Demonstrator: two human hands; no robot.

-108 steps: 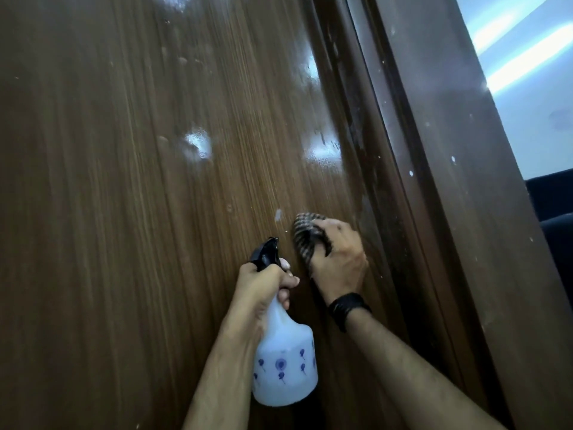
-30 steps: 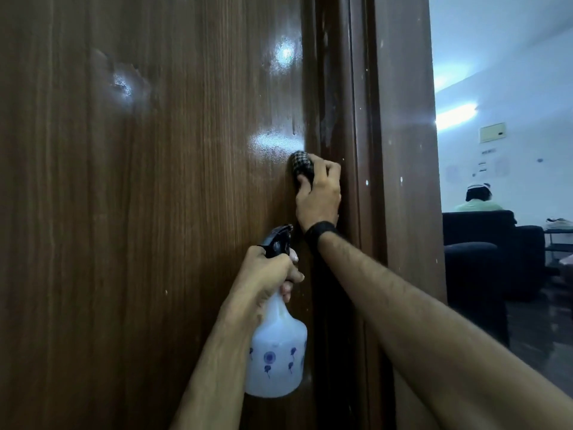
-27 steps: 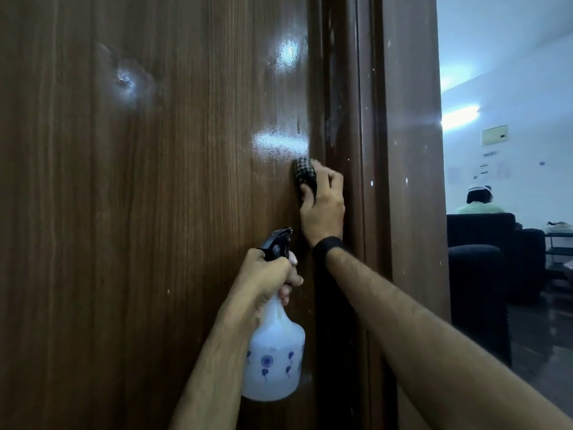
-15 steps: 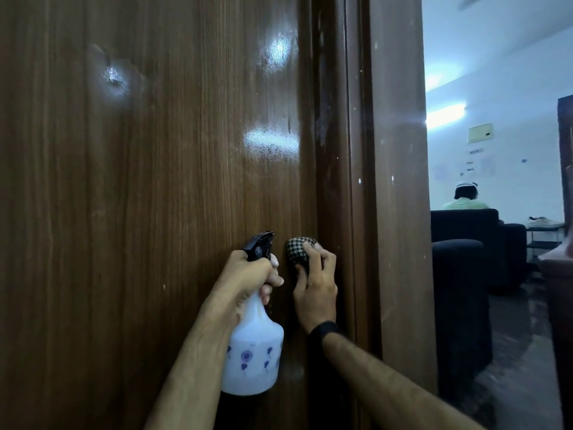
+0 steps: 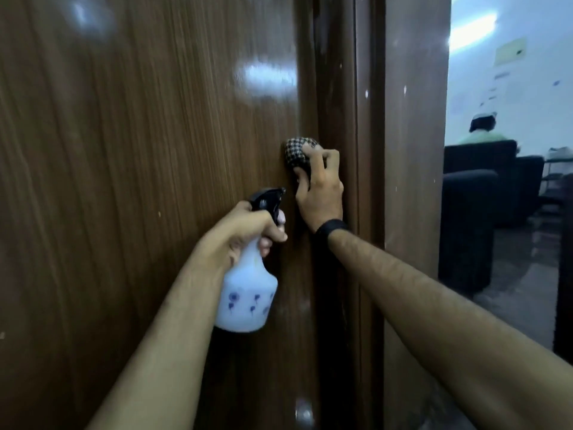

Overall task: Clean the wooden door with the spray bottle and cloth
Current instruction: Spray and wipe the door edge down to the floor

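The dark wooden door (image 5: 139, 181) fills the left and middle of the head view, glossy with light glare near its right edge. My right hand (image 5: 321, 190) grips a bunched checked cloth (image 5: 296, 153) and presses it against the door close to that edge; a black band sits on the wrist. My left hand (image 5: 248, 231) holds the neck of a white spray bottle (image 5: 246, 301) with small blue flower prints. Its black nozzle (image 5: 268, 198) points toward the door, just below and left of the cloth.
The brown door frame (image 5: 412, 181) runs vertically right of my hands. Beyond it a room opens with dark sofas (image 5: 465, 231), a seated person (image 5: 482, 131) facing away, a white wall and a lit ceiling lamp (image 5: 471, 29).
My right hand slid the cloth down the door's right edge from high up, then came back up a little. The bottle stayed in my left hand, roughly where it was.
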